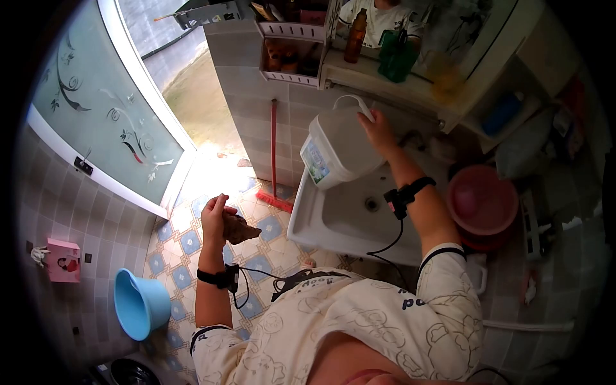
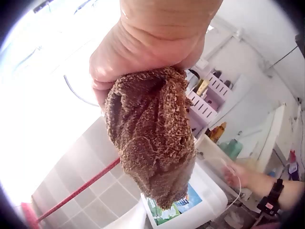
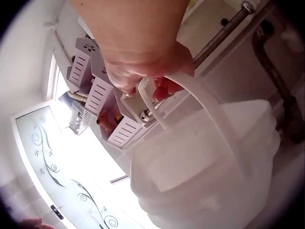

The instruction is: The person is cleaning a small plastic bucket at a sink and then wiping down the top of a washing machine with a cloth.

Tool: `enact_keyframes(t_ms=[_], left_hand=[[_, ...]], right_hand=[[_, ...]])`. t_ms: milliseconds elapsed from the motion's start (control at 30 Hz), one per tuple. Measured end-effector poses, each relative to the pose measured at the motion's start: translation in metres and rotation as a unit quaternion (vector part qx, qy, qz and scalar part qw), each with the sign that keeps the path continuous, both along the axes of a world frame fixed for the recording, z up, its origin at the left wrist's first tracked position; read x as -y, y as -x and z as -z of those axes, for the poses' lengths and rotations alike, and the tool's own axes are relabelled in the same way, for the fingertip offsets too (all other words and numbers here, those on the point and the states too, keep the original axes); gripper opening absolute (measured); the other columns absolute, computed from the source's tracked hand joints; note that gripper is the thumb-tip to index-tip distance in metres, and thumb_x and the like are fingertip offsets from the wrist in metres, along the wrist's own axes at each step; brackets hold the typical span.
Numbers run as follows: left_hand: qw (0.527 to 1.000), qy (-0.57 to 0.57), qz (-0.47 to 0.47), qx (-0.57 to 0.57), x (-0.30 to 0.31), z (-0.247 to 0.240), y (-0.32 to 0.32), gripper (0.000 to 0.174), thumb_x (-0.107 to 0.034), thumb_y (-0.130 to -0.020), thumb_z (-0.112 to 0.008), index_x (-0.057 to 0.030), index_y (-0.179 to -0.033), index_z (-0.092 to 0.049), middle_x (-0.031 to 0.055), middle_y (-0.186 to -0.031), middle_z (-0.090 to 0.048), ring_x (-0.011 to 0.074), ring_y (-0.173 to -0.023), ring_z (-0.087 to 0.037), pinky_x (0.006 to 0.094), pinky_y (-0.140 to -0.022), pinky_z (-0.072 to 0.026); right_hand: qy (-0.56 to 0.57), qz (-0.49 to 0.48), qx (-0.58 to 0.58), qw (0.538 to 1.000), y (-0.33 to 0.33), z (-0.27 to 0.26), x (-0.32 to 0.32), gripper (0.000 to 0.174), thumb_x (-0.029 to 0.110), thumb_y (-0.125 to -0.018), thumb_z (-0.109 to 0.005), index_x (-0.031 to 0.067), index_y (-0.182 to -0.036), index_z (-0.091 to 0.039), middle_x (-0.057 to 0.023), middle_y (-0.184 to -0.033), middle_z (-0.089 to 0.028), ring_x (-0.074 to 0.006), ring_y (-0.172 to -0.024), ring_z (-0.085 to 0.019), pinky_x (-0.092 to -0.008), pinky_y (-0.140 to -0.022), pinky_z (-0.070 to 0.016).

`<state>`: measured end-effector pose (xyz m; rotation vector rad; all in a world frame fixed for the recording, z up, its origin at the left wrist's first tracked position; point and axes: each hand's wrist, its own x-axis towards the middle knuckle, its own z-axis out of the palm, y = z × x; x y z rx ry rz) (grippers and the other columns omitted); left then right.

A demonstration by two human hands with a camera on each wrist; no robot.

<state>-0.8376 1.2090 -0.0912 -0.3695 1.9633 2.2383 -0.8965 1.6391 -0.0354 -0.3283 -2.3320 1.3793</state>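
Note:
My left hand (image 1: 213,219) grips a bunched brown cloth (image 1: 240,230) that hangs out over the tiled floor. Up close in the left wrist view, the cloth (image 2: 150,138) has a rough, fuzzy surface and its folds droop below the fist. With curled fingers my right hand (image 1: 380,135) holds the thin handle (image 3: 209,107) of a white plastic bucket (image 1: 337,168). The bucket tilts over the left part of the white sink (image 1: 321,221), its label facing the door side. Its mouth is turned up toward the head view.
A red broom (image 1: 274,154) leans on the wall left of the sink. Pink basins (image 1: 482,196) stand at the right, a light-blue bucket (image 1: 144,305) at lower left. Bottles (image 1: 355,38) line the mirror shelf. Beside the frosted glass door (image 1: 102,109), the doorway is bright.

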Motion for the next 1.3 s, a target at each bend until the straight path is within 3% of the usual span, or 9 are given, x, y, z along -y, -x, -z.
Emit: enact_keyframes(t_ms=[200, 267, 367, 500, 600, 667, 1000, 1100, 1300], left_hand=[[1.000, -0.026, 0.010, 0.003, -0.016, -0.006, -0.023, 0.031, -0.034, -0.086, -0.056, -0.0048, -0.096, -0.058, 0.0080, -0.064, -0.060, 0.0157, -0.056, -0.057, 0.0269, -0.055, -0.0470], [1.000, -0.024, 0.003, 0.006, -0.020, -0.009, -0.034, 0.031, -0.034, -0.086, -0.056, -0.0049, -0.096, -0.058, 0.0081, -0.064, -0.060, 0.0157, -0.057, -0.057, 0.0271, -0.054, -0.0471], [0.999, -0.042, -0.020, 0.006, -0.030, -0.015, -0.053, 0.031, -0.032, -0.086, -0.057, -0.0026, -0.095, -0.057, 0.0083, -0.064, -0.059, 0.0146, -0.055, -0.056, 0.0256, -0.053, -0.0458], [0.998, -0.039, -0.047, 0.007, -0.033, -0.010, -0.085, 0.030, -0.032, -0.087, -0.056, -0.0035, -0.094, -0.057, 0.0087, -0.064, -0.059, 0.0152, -0.054, -0.056, 0.0269, -0.052, -0.0466], [0.997, -0.034, -0.070, 0.015, -0.029, -0.007, -0.114, 0.029, -0.032, -0.087, -0.055, -0.0040, -0.093, -0.057, 0.0090, -0.063, -0.059, 0.0161, -0.054, -0.057, 0.0280, -0.053, -0.0471], [0.995, -0.030, -0.093, 0.018, -0.024, -0.007, -0.135, 0.028, -0.032, -0.087, -0.055, -0.0040, -0.093, -0.057, 0.0092, -0.063, -0.059, 0.0165, -0.054, -0.057, 0.0284, -0.053, -0.0474], [0.979, -0.049, -0.196, 0.001, 0.010, -0.003, -0.208, 0.028, -0.030, -0.087, -0.057, -0.0026, -0.094, -0.055, 0.0089, -0.063, -0.060, 0.0179, -0.055, -0.058, 0.0297, -0.053, -0.0489], [0.977, -0.057, -0.205, -0.009, 0.022, -0.005, -0.219, 0.028, -0.030, -0.087, -0.056, -0.0024, -0.095, -0.054, 0.0087, -0.063, -0.060, 0.0180, -0.054, -0.058, 0.0299, -0.053, -0.0492], [0.974, -0.054, -0.220, -0.014, 0.050, -0.008, -0.239, 0.028, -0.029, -0.087, -0.055, -0.0024, -0.096, -0.054, 0.0081, -0.062, -0.059, 0.0185, -0.054, -0.058, 0.0307, -0.052, -0.0498]], right_hand=[[-0.051, -0.013, 0.029, 0.998, 0.000, 0.014, -0.024, 0.056, 0.044, -0.079, -0.062, 0.0006, -0.112, -0.050, -0.0137, -0.102, -0.058, -0.0253, -0.091, -0.057, -0.0349, -0.079, -0.0450], [-0.234, 0.122, -0.072, 0.962, -0.017, 0.010, -0.023, 0.063, 0.043, -0.076, -0.065, 0.0006, -0.118, -0.046, -0.0165, -0.115, -0.052, -0.0300, -0.103, -0.052, -0.0389, -0.084, -0.0429], [-0.297, 0.043, -0.150, 0.942, -0.062, -0.025, 0.010, 0.066, 0.038, -0.075, -0.067, 0.0011, -0.123, -0.041, -0.0191, -0.124, -0.044, -0.0336, -0.113, -0.044, -0.0420, -0.088, -0.0404], [-0.313, 0.054, -0.136, 0.938, -0.061, 0.003, 0.031, 0.060, 0.032, -0.077, -0.066, 0.0037, -0.124, -0.040, -0.0183, -0.118, -0.050, -0.0334, -0.106, -0.051, -0.0425, -0.085, -0.0430], [-0.173, -0.030, 0.011, 0.984, -0.045, -0.007, 0.028, 0.048, 0.027, -0.082, -0.060, 0.0043, -0.122, -0.044, -0.0161, -0.110, -0.057, -0.0319, -0.096, -0.057, -0.0406, -0.081, -0.0457], [-0.191, -0.008, -0.144, 0.971, -0.020, 0.003, 0.026, 0.038, 0.024, -0.086, -0.054, 0.0063, -0.118, -0.050, -0.0129, -0.101, -0.062, -0.0310, -0.086, -0.060, -0.0377, -0.077, -0.0476], [-0.162, -0.180, -0.147, 0.959, -0.004, -0.012, 0.017, 0.028, 0.023, -0.089, -0.048, 0.0167, -0.114, -0.056, -0.0109, -0.102, -0.062, -0.0314, -0.086, -0.060, -0.0380, -0.077, -0.0470], [-0.231, -0.234, -0.170, 0.929, -0.006, -0.009, 0.000, 0.028, 0.023, -0.089, -0.048, 0.0191, -0.116, -0.055, -0.0097, -0.098, -0.062, -0.0309, -0.082, -0.059, -0.0380, -0.074, -0.0474], [-0.453, -0.165, -0.165, 0.861, -0.030, -0.012, -0.020, 0.027, 0.023, -0.089, -0.049, 0.0226, -0.115, -0.055, -0.0095, -0.087, -0.060, -0.0288, -0.080, -0.058, -0.0393, -0.068, -0.0479]])
